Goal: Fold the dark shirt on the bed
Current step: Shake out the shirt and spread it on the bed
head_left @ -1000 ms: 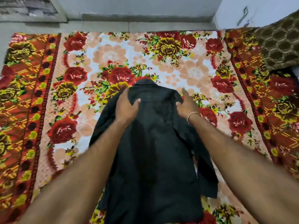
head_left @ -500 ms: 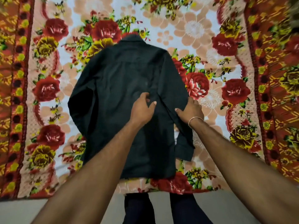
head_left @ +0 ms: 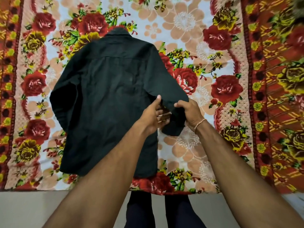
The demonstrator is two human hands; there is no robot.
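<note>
Shirt: dark shirt (head_left: 107, 99) is spread back-up across the centre of the frame on the floral bedsheet (head_left: 189, 22), collar toward the top.
Right sleeve: gathered at centre right, its cuff partly hidden by the hands.
Left hand (head_left: 150, 116): fingers are curled onto the sleeve fabric; their tips are partly hidden.
Right hand (head_left: 189, 111): sleeve fold is gripped from the side; a bracelet (head_left: 199, 123) is worn.
Hem: partly covered by the left forearm.
Legs (head_left: 158, 209): cut off at the bottom edge.

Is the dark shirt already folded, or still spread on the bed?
Mostly spread: the dark shirt lies flat, back up; only its right sleeve is bunched in both hands.
</note>
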